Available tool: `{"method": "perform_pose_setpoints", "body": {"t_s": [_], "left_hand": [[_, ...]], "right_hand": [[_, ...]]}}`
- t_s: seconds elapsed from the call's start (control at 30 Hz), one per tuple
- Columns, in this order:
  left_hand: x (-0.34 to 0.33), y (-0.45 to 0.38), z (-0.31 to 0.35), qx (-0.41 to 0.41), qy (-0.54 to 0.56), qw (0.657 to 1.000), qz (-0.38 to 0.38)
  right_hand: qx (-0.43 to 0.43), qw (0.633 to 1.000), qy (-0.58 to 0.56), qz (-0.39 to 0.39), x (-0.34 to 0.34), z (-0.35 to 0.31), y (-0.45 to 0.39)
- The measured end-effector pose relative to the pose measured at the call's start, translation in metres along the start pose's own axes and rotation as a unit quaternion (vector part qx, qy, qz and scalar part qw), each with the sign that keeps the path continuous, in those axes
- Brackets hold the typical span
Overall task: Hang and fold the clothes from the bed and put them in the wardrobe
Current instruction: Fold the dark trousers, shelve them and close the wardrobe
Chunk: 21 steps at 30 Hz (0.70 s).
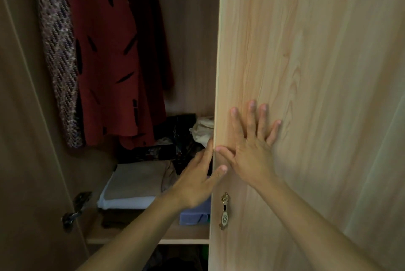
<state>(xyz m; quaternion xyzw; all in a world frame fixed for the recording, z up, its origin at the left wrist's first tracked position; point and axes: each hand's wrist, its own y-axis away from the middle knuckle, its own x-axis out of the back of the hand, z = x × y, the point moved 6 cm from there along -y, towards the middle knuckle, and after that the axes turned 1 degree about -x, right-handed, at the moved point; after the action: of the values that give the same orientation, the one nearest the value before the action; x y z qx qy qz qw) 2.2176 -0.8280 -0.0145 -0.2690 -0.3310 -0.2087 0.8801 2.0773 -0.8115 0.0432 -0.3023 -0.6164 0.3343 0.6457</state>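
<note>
Pale pine-grain wardrobe door (pixel 306 73), long axis upright, filling the head view from 12 to 5 o'clock. Right hand (pixel 252 145) flat on its face, fingers spread straight. Left hand (pixel 197 178) gripping the door's free edge, thumb on the front, fingers curled behind; nearer the opening. Folded stack (pixel 135 183) on the shelf at 9 o'clock of the hands, red dress (pixel 114 62) hanging at 11. Probably swinging the door next.
</note>
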Motion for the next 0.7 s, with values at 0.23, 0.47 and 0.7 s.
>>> {"method": "perform_pose_setpoints", "body": {"t_s": [0.23, 0.47, 0.7], "left_hand": [[-0.006, -0.002, -0.002, -0.004, 0.016, 1.0, 0.001], [0.014, 0.027, 0.011, 0.037, -0.05, 0.998, 0.005], [0.031, 0.083, 0.014, 0.104, -0.089, 0.99, -0.026]], "right_hand": [[0.003, 1.0, 0.005, 0.01, -0.001, 0.0, -0.001], [-0.015, 0.995, -0.011, -0.101, 0.015, -0.008, 0.002], [-0.023, 0.969, -0.167, -0.182, 0.082, -0.021, 0.021]]}}
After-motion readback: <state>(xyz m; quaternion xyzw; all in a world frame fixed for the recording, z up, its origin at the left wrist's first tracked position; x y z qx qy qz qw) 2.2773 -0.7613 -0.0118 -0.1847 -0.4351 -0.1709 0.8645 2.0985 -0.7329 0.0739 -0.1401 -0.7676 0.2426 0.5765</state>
